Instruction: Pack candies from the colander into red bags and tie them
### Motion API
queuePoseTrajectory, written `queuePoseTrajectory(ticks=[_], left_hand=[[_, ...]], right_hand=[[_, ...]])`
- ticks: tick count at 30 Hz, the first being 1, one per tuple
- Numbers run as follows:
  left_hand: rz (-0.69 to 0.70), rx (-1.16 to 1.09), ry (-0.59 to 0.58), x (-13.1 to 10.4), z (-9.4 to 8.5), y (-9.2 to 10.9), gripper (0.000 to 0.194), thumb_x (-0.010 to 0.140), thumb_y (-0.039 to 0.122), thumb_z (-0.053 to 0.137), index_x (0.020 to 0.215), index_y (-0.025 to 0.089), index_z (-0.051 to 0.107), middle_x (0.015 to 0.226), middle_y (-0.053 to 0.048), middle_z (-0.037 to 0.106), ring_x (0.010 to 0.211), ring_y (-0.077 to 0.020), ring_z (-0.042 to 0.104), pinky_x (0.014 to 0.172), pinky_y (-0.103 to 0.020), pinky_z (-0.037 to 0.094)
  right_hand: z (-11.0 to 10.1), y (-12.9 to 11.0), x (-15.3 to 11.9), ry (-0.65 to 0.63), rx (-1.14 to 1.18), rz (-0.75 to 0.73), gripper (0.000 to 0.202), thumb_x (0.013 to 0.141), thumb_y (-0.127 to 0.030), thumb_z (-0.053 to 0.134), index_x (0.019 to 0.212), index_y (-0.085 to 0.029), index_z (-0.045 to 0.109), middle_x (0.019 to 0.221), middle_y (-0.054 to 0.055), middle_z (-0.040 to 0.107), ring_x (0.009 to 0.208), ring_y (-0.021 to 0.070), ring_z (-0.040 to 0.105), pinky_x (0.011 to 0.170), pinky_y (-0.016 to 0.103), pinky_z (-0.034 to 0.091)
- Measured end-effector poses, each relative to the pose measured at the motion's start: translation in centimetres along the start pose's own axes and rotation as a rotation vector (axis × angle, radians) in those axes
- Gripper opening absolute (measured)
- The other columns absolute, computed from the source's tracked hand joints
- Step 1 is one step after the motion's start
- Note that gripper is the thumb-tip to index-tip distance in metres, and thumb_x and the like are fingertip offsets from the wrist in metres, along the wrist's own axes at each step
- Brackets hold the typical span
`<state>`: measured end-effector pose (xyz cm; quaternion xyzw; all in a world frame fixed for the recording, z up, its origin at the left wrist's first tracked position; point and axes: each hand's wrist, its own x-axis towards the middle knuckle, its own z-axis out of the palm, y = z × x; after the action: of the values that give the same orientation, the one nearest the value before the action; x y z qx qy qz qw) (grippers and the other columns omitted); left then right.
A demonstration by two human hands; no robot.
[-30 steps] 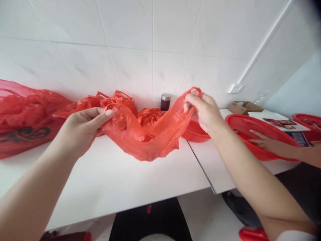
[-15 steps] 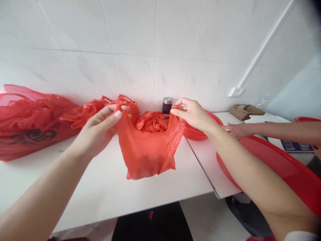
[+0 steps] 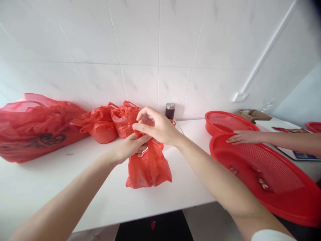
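Observation:
A thin red plastic bag [image 3: 149, 169] hangs over the white table, its top gathered between both hands. My left hand [image 3: 132, 145] is closed on the bag's neck. Just above and to the right, my right hand [image 3: 156, 127] has its fingers curled around the handle ends, thumb toward the fingertips. Part of the handles is hidden behind the fingers. Behind my hands stand a filled red bag [image 3: 124, 115] and another red bag [image 3: 104, 132].
A large red bag [image 3: 37, 130] lies at left. By the wall stands a dark cup [image 3: 170, 112]. At right are a red basket [image 3: 218, 117], a bigger tilted red basket [image 3: 250, 157] with small items, another person's hand [image 3: 244, 137] and a cardboard box [image 3: 253, 114].
My hands have come together, and the bag's spread handles are now gathered. The other person's hand is at the big basket's rim, and that basket has shifted, showing small items inside.

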<state>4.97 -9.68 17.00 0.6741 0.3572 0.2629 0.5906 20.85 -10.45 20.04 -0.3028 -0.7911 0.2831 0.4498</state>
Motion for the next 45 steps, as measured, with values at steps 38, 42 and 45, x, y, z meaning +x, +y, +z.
queuePoseTrajectory(ticks=[38, 42, 45], left_hand=[[-0.071, 0.454, 0.569, -6.4, -0.1, -15.2, 0.043, 0.093, 0.049, 0.039, 0.084, 0.02, 0.07, 0.071, -0.004, 0.067, 0.063, -0.0182, 0.059, 0.061, -0.028, 0.048], [-0.034, 0.408, 0.728, -7.1, 2.4, -18.9, 0.041, 0.095, 0.048, 0.036, 0.09, 0.02, 0.066, 0.095, -0.008, 0.069, 0.085, -0.0216, 0.064, 0.078, -0.033, 0.05], [0.07, 0.512, 0.847, -5.2, 3.7, -18.5, 0.038, 0.097, 0.043, 0.031, 0.101, 0.02, 0.061, 0.116, -0.01, 0.063, 0.107, -0.0226, 0.059, 0.092, -0.033, 0.046]], right_hand=[[3.4, 13.6, -13.2, 0.487, 0.238, 0.656, 0.037, 0.087, -0.056, 0.05, 0.074, -0.022, 0.041, 0.073, 0.001, 0.059, 0.075, 0.0191, 0.063, 0.069, 0.03, 0.05], [4.8, 15.1, -14.4, 0.573, -0.002, 0.712, 0.036, 0.091, -0.057, 0.04, 0.079, -0.023, 0.041, 0.073, 0.001, 0.06, 0.073, 0.02, 0.064, 0.067, 0.031, 0.048], [7.6, 13.9, -13.5, 0.533, -0.28, 0.731, 0.034, 0.094, -0.056, 0.033, 0.091, -0.024, 0.042, 0.081, 0.003, 0.064, 0.074, 0.0219, 0.064, 0.064, 0.03, 0.044]])
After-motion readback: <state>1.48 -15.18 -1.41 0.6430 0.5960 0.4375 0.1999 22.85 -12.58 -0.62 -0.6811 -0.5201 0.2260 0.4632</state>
